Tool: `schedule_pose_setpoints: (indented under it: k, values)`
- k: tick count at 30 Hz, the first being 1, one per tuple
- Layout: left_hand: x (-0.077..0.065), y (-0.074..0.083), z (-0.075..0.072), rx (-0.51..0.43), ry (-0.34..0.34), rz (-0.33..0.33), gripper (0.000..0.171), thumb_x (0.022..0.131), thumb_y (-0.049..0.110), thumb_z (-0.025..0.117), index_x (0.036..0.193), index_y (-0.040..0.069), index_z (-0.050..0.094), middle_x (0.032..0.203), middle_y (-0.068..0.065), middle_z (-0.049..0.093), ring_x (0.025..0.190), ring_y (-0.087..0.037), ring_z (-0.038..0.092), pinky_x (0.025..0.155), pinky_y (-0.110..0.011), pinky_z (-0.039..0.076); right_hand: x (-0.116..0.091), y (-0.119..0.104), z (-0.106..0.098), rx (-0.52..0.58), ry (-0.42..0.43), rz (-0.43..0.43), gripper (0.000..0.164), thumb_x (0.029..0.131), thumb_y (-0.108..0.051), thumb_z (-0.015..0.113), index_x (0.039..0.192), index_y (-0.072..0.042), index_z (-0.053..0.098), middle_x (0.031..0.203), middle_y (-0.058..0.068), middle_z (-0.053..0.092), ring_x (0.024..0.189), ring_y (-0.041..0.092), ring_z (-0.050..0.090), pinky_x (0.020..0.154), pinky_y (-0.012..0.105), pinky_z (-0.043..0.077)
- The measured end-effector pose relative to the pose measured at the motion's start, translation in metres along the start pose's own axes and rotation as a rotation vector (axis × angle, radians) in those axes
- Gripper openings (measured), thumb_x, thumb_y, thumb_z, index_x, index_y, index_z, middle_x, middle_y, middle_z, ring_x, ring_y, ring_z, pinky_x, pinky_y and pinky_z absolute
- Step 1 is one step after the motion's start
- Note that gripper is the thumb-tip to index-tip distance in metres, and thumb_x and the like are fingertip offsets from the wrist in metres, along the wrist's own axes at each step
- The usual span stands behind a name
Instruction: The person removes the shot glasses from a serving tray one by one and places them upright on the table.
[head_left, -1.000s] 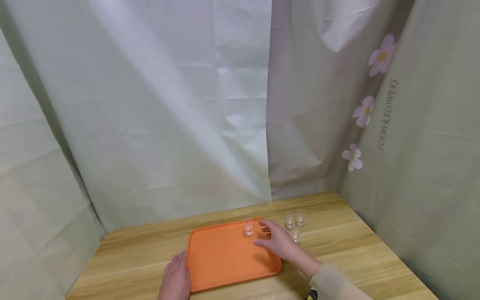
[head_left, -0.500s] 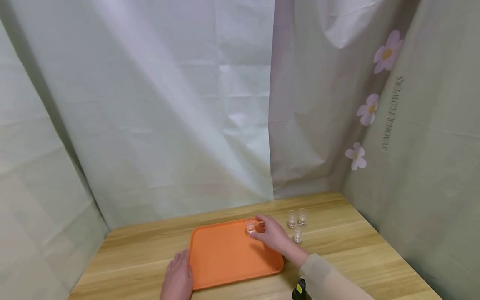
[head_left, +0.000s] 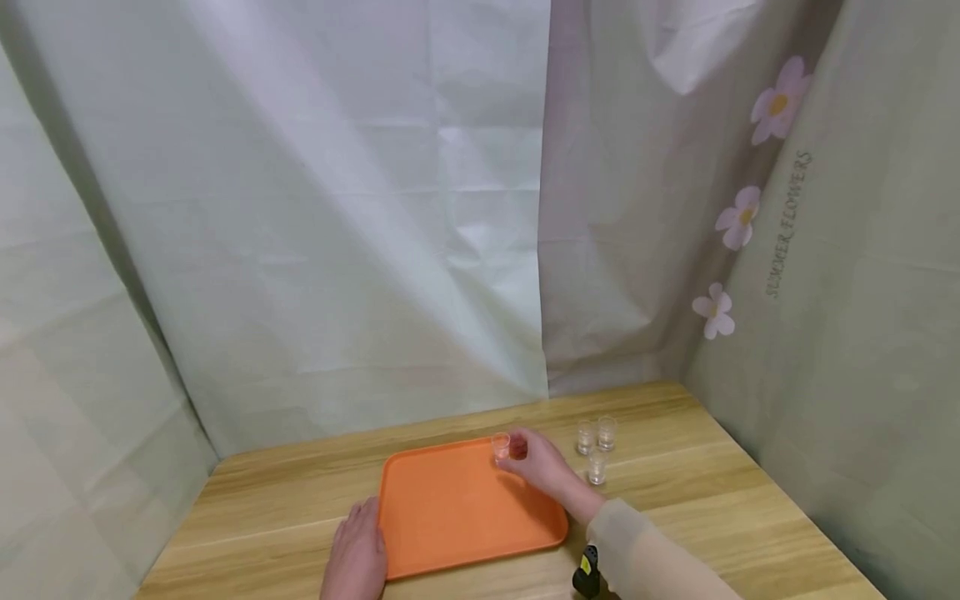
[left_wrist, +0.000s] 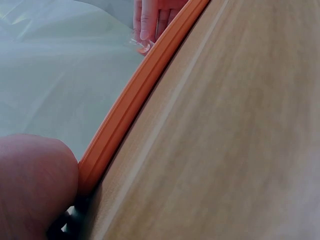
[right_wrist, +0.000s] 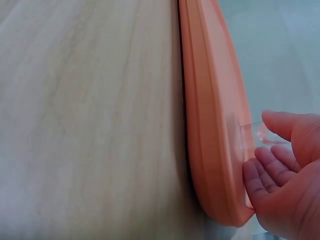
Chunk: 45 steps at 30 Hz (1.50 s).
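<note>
An orange tray lies on the wooden table. Near its back right corner stands a small clear shot glass, upright. My right hand reaches over the tray and pinches this glass between thumb and fingers. From the right wrist view, the right hand has its thumb on one side of the shot glass and curled fingers on the other. Along the tray's left edge rests my left hand, fingers extended and touching the rim. A part of the left hand presses close to the rim in the left wrist view.
To the right of the tray, three more shot glasses stand grouped on the table. A pale curtain hangs behind the table, and another curtain with printed flowers closes the right side.
My right hand has moved left to the glass on the tray, and its fingers have closed in on it. The left hand stays at the tray's edge. The head view has shifted slightly.
</note>
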<state>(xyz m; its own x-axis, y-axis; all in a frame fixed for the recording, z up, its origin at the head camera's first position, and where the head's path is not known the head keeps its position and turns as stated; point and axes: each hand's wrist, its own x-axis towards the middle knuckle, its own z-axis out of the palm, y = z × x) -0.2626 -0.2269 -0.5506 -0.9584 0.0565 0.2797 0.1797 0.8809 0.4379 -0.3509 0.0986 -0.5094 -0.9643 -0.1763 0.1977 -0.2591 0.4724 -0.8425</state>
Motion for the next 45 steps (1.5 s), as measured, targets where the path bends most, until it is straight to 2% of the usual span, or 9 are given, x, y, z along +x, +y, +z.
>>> schedule_pose_setpoints:
  k: [4,10,16,24,32,36,42,45]
  values:
    - [0.001,0.001,-0.003,0.009,-0.011,0.008,0.046,0.108,-0.001,0.053,0.151,-0.018,0.05,0.151,-0.04,0.055,0.147,-0.061,0.044,0.124,-0.072,0.033,0.003,0.003,0.003,-0.004,0.009,-0.012,0.031,0.097,-0.015,0.087,0.118,0.0,0.069,0.109,0.009,0.071,0.103,0.027,0.067,0.091,0.046,0.06]
    - [0.003,0.004,-0.004,0.001,-0.02,-0.008,0.046,0.11,0.0,0.051,0.153,-0.017,0.051,0.154,-0.038,0.055,0.15,-0.059,0.043,0.125,-0.071,0.032,0.004,0.004,0.003,-0.033,0.032,-0.016,0.025,0.097,-0.013,0.087,0.113,-0.002,0.07,0.105,0.007,0.07,0.098,0.023,0.066,0.087,0.041,0.058]
    - [-0.001,0.0,0.0,0.004,-0.018,-0.016,0.047,0.109,0.0,0.052,0.153,-0.017,0.05,0.154,-0.038,0.054,0.15,-0.059,0.042,0.125,-0.072,0.032,0.006,0.005,0.006,-0.049,0.032,-0.006,0.024,0.098,-0.019,0.087,0.111,-0.006,0.072,0.105,0.005,0.071,0.097,0.02,0.064,0.085,0.039,0.058]
    - [-0.003,0.001,0.004,-0.011,0.05,0.039,0.045,0.106,-0.003,0.056,0.149,-0.018,0.054,0.149,-0.038,0.058,0.144,-0.06,0.048,0.121,-0.072,0.037,0.007,0.007,0.006,-0.068,0.061,0.004,0.02,0.098,-0.02,0.086,0.107,-0.009,0.072,0.099,0.001,0.069,0.091,0.017,0.061,0.081,0.036,0.056]
    - [-0.005,-0.004,0.01,-0.009,0.14,0.056,0.042,0.105,-0.003,0.056,0.144,-0.016,0.058,0.143,-0.037,0.062,0.137,-0.06,0.053,0.117,-0.072,0.04,0.003,0.004,0.006,-0.055,0.056,0.003,0.018,0.1,-0.02,0.085,0.107,-0.009,0.072,0.1,0.0,0.07,0.091,0.016,0.062,0.08,0.035,0.057]
    - [-0.006,-0.002,0.008,-0.018,0.129,0.061,0.042,0.105,-0.003,0.057,0.145,-0.016,0.058,0.145,-0.037,0.062,0.14,-0.06,0.052,0.116,-0.074,0.041,-0.002,0.004,0.004,-0.051,0.064,-0.02,0.016,0.1,-0.018,0.085,0.105,-0.009,0.072,0.101,0.001,0.071,0.095,0.018,0.067,0.083,0.038,0.059]
    - [-0.008,0.002,0.003,0.002,0.07,0.046,0.044,0.107,-0.002,0.057,0.148,-0.017,0.055,0.148,-0.038,0.059,0.144,-0.06,0.049,0.121,-0.072,0.037,-0.015,0.003,-0.006,-0.056,0.061,-0.042,0.015,0.1,-0.019,0.085,0.106,-0.012,0.074,0.1,-0.002,0.074,0.097,0.018,0.072,0.084,0.037,0.061]
    - [-0.008,0.002,0.002,0.012,0.076,0.048,0.044,0.107,-0.002,0.057,0.148,-0.018,0.055,0.148,-0.039,0.059,0.144,-0.06,0.049,0.121,-0.073,0.038,-0.021,0.001,-0.014,-0.06,0.06,-0.054,0.014,0.1,-0.02,0.084,0.107,-0.012,0.075,0.1,-0.003,0.074,0.096,0.016,0.072,0.084,0.035,0.061]
